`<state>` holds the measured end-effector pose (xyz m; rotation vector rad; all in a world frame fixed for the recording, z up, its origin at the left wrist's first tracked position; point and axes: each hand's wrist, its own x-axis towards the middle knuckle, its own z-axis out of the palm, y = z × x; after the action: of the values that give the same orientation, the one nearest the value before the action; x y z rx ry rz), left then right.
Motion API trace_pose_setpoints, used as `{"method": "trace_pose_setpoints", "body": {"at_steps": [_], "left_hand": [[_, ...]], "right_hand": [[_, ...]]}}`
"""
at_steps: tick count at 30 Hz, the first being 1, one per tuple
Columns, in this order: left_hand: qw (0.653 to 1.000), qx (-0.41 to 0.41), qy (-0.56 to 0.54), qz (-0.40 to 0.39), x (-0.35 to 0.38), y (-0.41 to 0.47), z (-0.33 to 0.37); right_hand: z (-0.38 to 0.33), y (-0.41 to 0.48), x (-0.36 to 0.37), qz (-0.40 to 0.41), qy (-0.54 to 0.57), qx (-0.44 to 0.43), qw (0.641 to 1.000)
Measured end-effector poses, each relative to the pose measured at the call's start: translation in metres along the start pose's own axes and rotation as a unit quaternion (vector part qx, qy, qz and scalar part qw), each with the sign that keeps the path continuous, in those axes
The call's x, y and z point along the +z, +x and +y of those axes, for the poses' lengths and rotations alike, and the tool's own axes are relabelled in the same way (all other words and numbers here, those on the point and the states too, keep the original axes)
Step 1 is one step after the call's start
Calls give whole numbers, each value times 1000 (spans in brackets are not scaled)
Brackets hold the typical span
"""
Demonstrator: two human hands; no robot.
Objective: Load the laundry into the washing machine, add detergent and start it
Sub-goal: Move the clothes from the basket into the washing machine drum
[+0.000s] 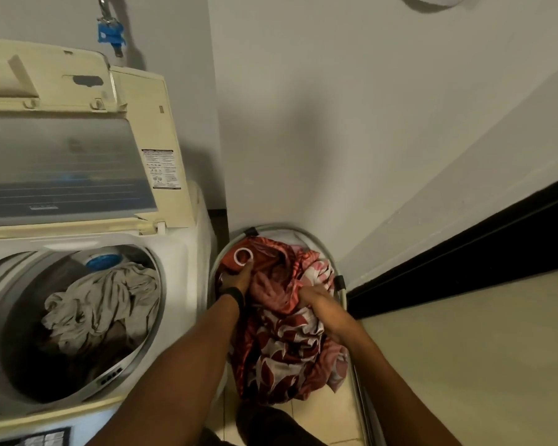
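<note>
A top-loading washing machine [174,268] stands at the left with its lid [62,162] raised. Inside the drum lies a pale crumpled cloth [103,304]. To its right, on the floor, a white laundry basket [343,284] holds a red and white patterned curtain [287,342] with a white eyelet ring [243,255]. My left hand [237,280] grips the fabric just below the ring. My right hand [316,304] grips a bunch of the same cloth near the basket's right rim. Both hands are down in the basket.
White walls meet in a corner behind the basket. A dark skirting strip [464,252] runs along the right wall above pale floor tiles [480,365]. A blue tap fitting [110,35] hangs on the wall above the machine. The control panel [42,439] shows at the bottom left.
</note>
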<state>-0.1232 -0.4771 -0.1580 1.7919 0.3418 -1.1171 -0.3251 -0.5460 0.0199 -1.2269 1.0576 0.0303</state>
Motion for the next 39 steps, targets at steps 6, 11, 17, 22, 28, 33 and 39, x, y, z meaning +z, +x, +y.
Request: {"method": "trace_pose_setpoints", "body": {"at_steps": [6, 11, 17, 22, 28, 33, 39], "left_hand": [[999, 24, -39, 16, -6, 15, 22], [985, 62, -161, -13, 7, -44, 41], [952, 303, -48, -20, -17, -124, 98], [875, 453, 135, -107, -42, -156, 158], [831, 477, 223, -182, -49, -185, 172], [822, 521, 225, -40, -47, -207, 182], [944, 299, 46, -134, -37, -255, 172]], "right_hand": [[5, -4, -10, -11, -14, -9, 1000], [14, 5, -8, 152, 13, -31, 988], [-7, 28, 7, 87, -116, -22, 989], [-73, 20, -5, -44, -363, -75, 928], [-132, 9, -24, 68, -343, -310, 884], [-129, 13, 4, 131, -295, -336, 885], [-139, -4, 32, 225, -200, -418, 857]]}}
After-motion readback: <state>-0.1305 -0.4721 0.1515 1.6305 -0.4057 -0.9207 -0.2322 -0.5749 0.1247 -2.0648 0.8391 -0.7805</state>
